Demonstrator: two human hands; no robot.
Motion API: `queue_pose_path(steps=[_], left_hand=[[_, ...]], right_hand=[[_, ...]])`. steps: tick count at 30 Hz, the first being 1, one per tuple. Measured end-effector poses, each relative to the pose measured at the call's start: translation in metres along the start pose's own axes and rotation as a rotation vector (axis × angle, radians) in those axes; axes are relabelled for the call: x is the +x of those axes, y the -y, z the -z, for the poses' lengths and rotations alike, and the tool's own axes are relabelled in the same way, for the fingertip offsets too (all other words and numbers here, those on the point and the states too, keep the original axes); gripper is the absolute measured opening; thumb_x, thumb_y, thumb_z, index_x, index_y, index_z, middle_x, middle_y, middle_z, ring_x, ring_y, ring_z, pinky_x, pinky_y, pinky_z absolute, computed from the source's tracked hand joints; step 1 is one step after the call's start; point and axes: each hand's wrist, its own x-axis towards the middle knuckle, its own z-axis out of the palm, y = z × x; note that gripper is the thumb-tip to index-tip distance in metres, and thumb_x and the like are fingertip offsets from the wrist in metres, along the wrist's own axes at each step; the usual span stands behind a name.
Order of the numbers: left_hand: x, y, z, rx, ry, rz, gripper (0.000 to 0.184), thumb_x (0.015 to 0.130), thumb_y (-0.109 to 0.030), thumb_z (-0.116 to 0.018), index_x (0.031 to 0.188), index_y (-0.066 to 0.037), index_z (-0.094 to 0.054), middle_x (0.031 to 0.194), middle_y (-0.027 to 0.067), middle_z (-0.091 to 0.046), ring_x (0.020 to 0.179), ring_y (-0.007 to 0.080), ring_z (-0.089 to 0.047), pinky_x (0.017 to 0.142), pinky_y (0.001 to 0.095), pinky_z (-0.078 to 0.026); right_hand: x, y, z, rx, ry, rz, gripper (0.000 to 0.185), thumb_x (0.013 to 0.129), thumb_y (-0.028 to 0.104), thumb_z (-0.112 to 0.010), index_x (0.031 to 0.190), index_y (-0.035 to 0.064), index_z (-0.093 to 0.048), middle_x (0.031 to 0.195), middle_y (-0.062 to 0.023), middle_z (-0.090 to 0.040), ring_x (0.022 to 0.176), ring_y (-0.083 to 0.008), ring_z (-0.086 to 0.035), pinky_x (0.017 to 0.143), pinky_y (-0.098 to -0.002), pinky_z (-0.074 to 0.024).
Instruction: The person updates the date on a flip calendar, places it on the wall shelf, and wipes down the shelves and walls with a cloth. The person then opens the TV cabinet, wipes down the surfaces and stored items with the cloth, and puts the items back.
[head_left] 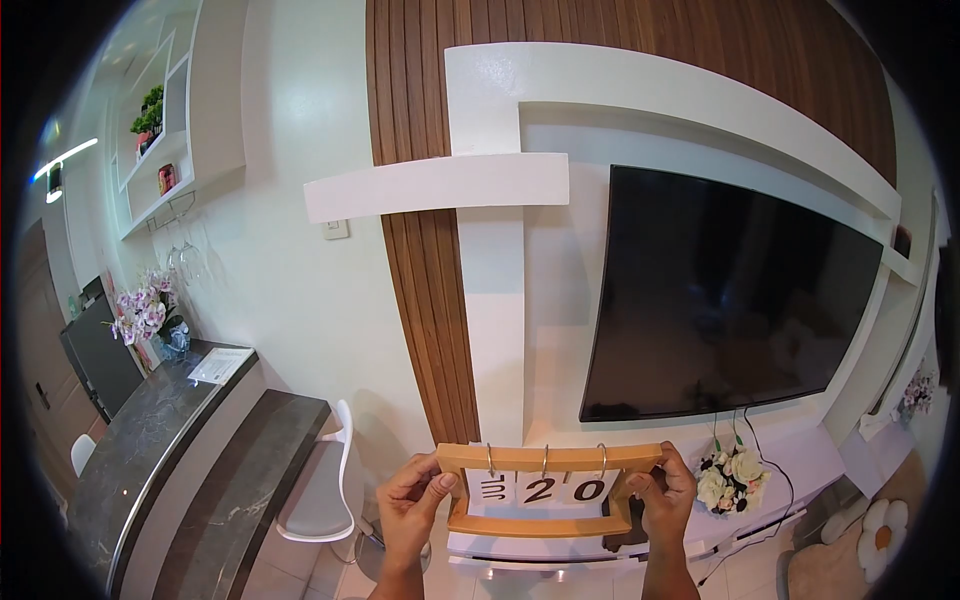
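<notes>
A flip calendar (548, 524) with a wooden frame is held up in front of me at the bottom centre. Its white cards hang from metal rings and read JUL, 2 and 0. My left hand (413, 500) is closed on the frame's left side, thumb at the front. On the right side, my right hand (664, 492) grips the frame the same way. The fingers behind the frame are partly hidden.
Beyond the calendar, a large dark television (735, 300) hangs above a white console (790, 470) with a flower arrangement (733, 480) and loose cables. A white floating shelf (436, 187) juts out ahead. To the left stand a dark marble counter (150, 440) and a white chair (318, 500).
</notes>
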Motion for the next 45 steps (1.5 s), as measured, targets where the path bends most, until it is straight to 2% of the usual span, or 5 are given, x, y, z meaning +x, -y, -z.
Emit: queue_pose_path(steps=[6,8,14,45], left_hand=[[-0.005,0.004,0.005,-0.017,-0.001,0.061,0.022,0.083,0.001,-0.063,0.104,0.006,-0.063,0.098,0.0103,-0.061,0.088,0.0156,-0.06,0.083,0.0266,-0.048],[-0.005,0.002,0.005,0.005,0.024,0.1,0.023,0.083,-0.001,-0.063,0.105,0.005,-0.063,0.105,0.0122,-0.059,0.095,0.0181,-0.059,0.088,0.0301,-0.048],[-0.007,0.008,0.009,0.095,0.09,0.139,0.024,0.083,-0.002,-0.064,0.107,0.002,-0.063,0.115,0.0129,-0.054,0.104,0.0186,-0.054,0.086,0.0284,-0.047],[-0.001,0.02,0.009,0.06,0.096,0.156,0.02,0.085,-0.004,-0.063,0.103,0.003,-0.064,0.104,0.0091,-0.059,0.095,0.015,-0.057,0.082,0.0259,-0.048]], right_hand=[[0.003,0.002,0.002,-0.001,0.007,0.048,0.024,0.075,0.008,-0.074,0.089,-0.0028,-0.058,0.084,-0.0029,-0.053,0.074,-0.0078,-0.051,0.068,-0.0197,-0.0412],[0.003,0.0,0.003,-0.001,0.01,0.064,0.024,0.074,0.009,-0.074,0.089,-0.0026,-0.058,0.084,-0.0028,-0.052,0.075,-0.0078,-0.051,0.068,-0.0196,-0.041],[0.004,0.001,0.001,0.01,-0.01,0.01,0.024,0.076,0.011,-0.074,0.087,-0.0022,-0.057,0.084,-0.002,-0.051,0.075,-0.0077,-0.05,0.068,-0.0195,-0.0408],[0.01,0.0,0.003,0.025,-0.004,0.004,0.023,0.076,0.01,-0.073,0.087,-0.0019,-0.057,0.083,-0.0016,-0.049,0.073,-0.0072,-0.049,0.067,-0.0191,-0.0405]])
